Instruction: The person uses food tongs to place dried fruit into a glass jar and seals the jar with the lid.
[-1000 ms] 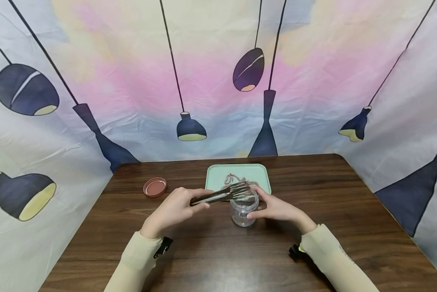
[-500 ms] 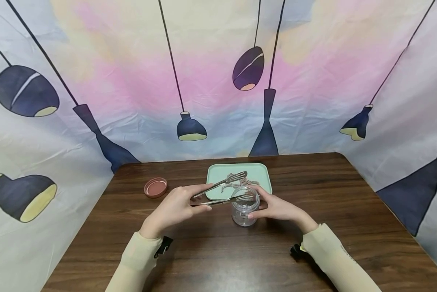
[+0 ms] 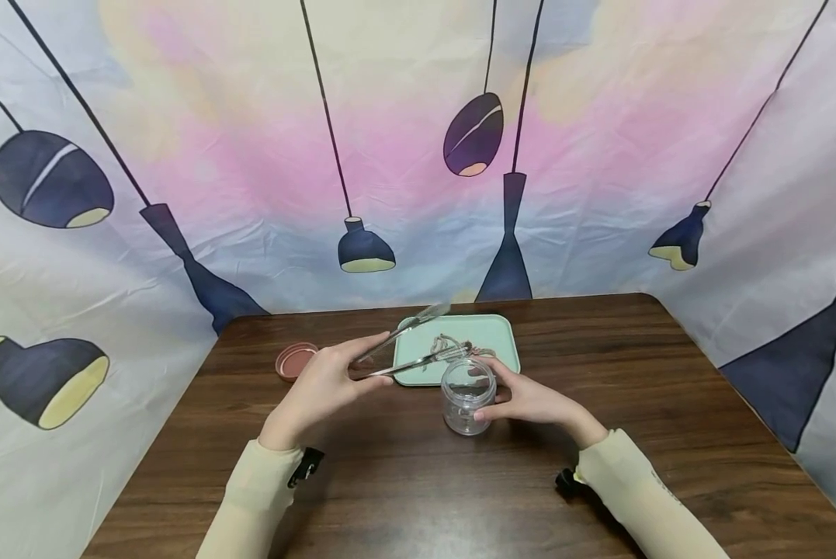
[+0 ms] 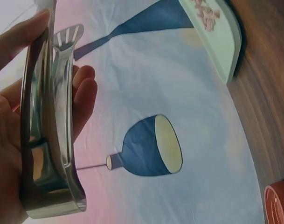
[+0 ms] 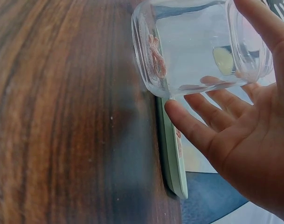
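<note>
Metal tongs (image 3: 428, 359) with slotted, fork-like ends are held by my left hand (image 3: 320, 384), thumb on one arm and fingers on the other. Their arms are spread apart over the tray, with nothing visible between the tips. In the left wrist view the tongs' bent end (image 4: 53, 200) lies near my palm. A clear jar (image 3: 463, 411) stands lidless and upright on the table in front of the tray. My right hand (image 3: 529, 400) grips it from the right. Pinkish-brown strands (image 3: 483, 351) lie on the pale green tray (image 3: 494, 328). Similar strands show through the jar in the right wrist view; cannot tell whether they are inside.
A reddish-brown round lid (image 3: 295, 362) lies on the dark wooden table (image 3: 424, 489), left of the tray and partly behind my left hand. A fabric backdrop (image 3: 250, 155) printed with lamps hangs behind the table.
The tongs' arms have spread from together to wide apart. My left hand has moved left and slightly up, taking the tips from over the jar to over the tray. My right hand stays on the jar.
</note>
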`<state>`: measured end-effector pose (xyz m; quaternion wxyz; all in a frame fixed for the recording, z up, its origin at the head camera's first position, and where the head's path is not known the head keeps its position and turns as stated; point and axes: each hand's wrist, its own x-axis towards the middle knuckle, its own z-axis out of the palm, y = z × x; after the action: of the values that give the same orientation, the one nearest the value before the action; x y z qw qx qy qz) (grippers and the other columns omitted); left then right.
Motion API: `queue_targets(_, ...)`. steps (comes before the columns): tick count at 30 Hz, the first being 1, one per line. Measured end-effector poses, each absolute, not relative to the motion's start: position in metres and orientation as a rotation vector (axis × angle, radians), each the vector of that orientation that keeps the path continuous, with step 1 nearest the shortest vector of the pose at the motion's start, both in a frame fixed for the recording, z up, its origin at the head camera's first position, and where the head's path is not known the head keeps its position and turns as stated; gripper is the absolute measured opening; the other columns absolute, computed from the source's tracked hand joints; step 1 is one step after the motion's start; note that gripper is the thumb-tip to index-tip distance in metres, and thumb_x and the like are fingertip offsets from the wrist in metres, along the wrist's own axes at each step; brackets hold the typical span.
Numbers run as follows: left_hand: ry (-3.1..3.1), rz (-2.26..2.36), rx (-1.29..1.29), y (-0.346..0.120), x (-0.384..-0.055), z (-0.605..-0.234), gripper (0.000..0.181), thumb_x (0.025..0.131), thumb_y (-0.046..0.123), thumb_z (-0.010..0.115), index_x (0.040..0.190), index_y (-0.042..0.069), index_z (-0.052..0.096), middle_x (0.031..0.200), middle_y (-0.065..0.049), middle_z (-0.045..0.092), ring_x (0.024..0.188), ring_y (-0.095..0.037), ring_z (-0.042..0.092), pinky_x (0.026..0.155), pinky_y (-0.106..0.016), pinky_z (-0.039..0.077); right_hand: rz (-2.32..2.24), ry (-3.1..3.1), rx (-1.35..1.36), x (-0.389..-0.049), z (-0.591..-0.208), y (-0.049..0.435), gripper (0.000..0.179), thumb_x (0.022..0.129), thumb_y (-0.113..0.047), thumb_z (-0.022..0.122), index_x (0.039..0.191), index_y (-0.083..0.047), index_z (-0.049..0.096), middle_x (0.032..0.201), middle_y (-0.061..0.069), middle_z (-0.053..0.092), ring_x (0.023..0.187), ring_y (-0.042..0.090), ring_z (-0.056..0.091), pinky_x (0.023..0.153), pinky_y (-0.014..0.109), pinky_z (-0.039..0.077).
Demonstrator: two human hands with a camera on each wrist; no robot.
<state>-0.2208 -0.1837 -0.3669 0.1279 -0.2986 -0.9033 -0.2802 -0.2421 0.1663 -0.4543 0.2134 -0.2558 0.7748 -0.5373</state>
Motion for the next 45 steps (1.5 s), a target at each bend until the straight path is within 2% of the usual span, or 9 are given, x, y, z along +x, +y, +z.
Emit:
queue_targets(9, -2.608, -0.823, -0.738, -0.187, -0.229, -0.371, 0.068, 0.083, 0.036, 0.084, 0.144, 0.019, 0.059, 0.132, -0.008, 0.066, 0.115, -0.028, 0.065, 0.091, -0.049, 0.052, -1.512, 2.13, -0.731, -0.242, -0.454, 0.165, 0.092, 0.089, -0.025, 0.08, 0.159, -0.023, 0.021, 0.149, 0.017, 0.041, 0.123, 0.028, 0.06, 0.095, 0.036, 0.05)
queue_targets(17, -2.619, -0.69, -0.68, -0.183, -0.236, -0.396, 0.068, 0.083, 0.035, 0.085, 0.142, 0.012, 0.06, 0.128, -0.012, 0.068, 0.092, -0.026, 0.07, 0.078, -0.047, 0.054, -1.509, 2.138, -0.736, -0.243, -0.452, 0.164, 0.09, 0.089, -0.025, 0.08, 0.159, -0.025, 0.022, 0.149, 0.015, 0.041, 0.123, 0.028, 0.06, 0.096, 0.037, 0.05)
queue_targets(19, -2.643, -0.687, -0.673, -0.182, -0.239, -0.402, 0.067, 0.083, 0.034, 0.085, 0.141, 0.012, 0.061, 0.123, -0.013, 0.07, 0.079, -0.024, 0.067, 0.071, -0.044, 0.053, -1.509, 2.14, -0.739, -0.244, -0.452, 0.165, 0.09, 0.089, -0.024, 0.08, 0.159, -0.025, 0.022, 0.149, 0.015, 0.041, 0.123, 0.028, 0.059, 0.097, 0.037, 0.05)
queue_targets(24, -2.748, -0.683, -0.631, -0.18, -0.243, -0.416, 0.064, 0.084, 0.035, 0.084, 0.14, 0.013, 0.063, 0.087, -0.008, 0.073, 0.057, -0.013, 0.047, 0.058, -0.035, 0.042, -1.505, 2.153, -0.752, -0.245, -0.454, 0.165, 0.09, 0.089, -0.024, 0.08, 0.158, -0.024, 0.023, 0.149, 0.015, 0.041, 0.122, 0.027, 0.059, 0.097, 0.036, 0.049)
queue_targets(27, -2.814, -0.681, -0.617, -0.179, -0.244, -0.423, 0.063, 0.085, 0.034, 0.083, 0.14, 0.013, 0.062, 0.064, 0.001, 0.059, 0.053, -0.009, 0.04, 0.056, -0.034, 0.039, -1.501, 2.153, -0.753, -0.245, -0.455, 0.165, 0.089, 0.089, -0.024, 0.08, 0.158, -0.025, 0.023, 0.148, 0.014, 0.042, 0.121, 0.026, 0.06, 0.096, 0.035, 0.05)
queue_targets(30, -2.865, -0.677, -0.615, -0.178, -0.245, -0.428, 0.062, 0.086, 0.034, 0.082, 0.141, 0.014, 0.061, 0.053, 0.006, 0.046, 0.049, -0.009, 0.033, 0.055, -0.034, 0.037, -1.501, 2.147, -0.753, -0.245, -0.456, 0.165, 0.089, 0.089, -0.024, 0.08, 0.158, -0.025, 0.023, 0.148, 0.015, 0.042, 0.12, 0.026, 0.061, 0.096, 0.035, 0.05)
queue_targets(34, -2.889, -0.663, -0.612, -0.177, -0.246, -0.432, 0.061, 0.086, 0.035, 0.082, 0.14, 0.015, 0.063, 0.051, 0.007, 0.043, 0.049, -0.01, 0.031, 0.054, -0.034, 0.035, -1.501, 2.149, -0.747, -0.245, -0.457, 0.165, 0.09, 0.089, -0.025, 0.08, 0.158, -0.025, 0.023, 0.148, 0.017, 0.042, 0.12, 0.026, 0.061, 0.096, 0.035, 0.05)
queue_targets(41, -2.882, -0.632, -0.604, -0.176, -0.247, -0.437, 0.055, 0.083, 0.033, 0.084, 0.132, 0.013, 0.069, 0.06, 0.01, 0.051, 0.055, -0.013, 0.043, 0.055, -0.035, 0.038, -1.494, 2.164, -0.732, -0.244, -0.457, 0.166, 0.09, 0.089, -0.027, 0.08, 0.158, -0.026, 0.022, 0.148, 0.015, 0.042, 0.121, 0.026, 0.06, 0.098, 0.038, 0.048)
queue_targets(45, -2.895, -0.627, -0.607, -0.175, -0.248, -0.439, 0.053, 0.084, 0.032, 0.083, 0.131, 0.011, 0.069, 0.061, 0.009, 0.052, 0.054, -0.014, 0.042, 0.053, -0.034, 0.036, -1.494, 2.167, -0.725, -0.244, -0.459, 0.166, 0.09, 0.089, -0.027, 0.08, 0.159, -0.026, 0.022, 0.148, 0.015, 0.042, 0.122, 0.026, 0.06, 0.099, 0.039, 0.048)
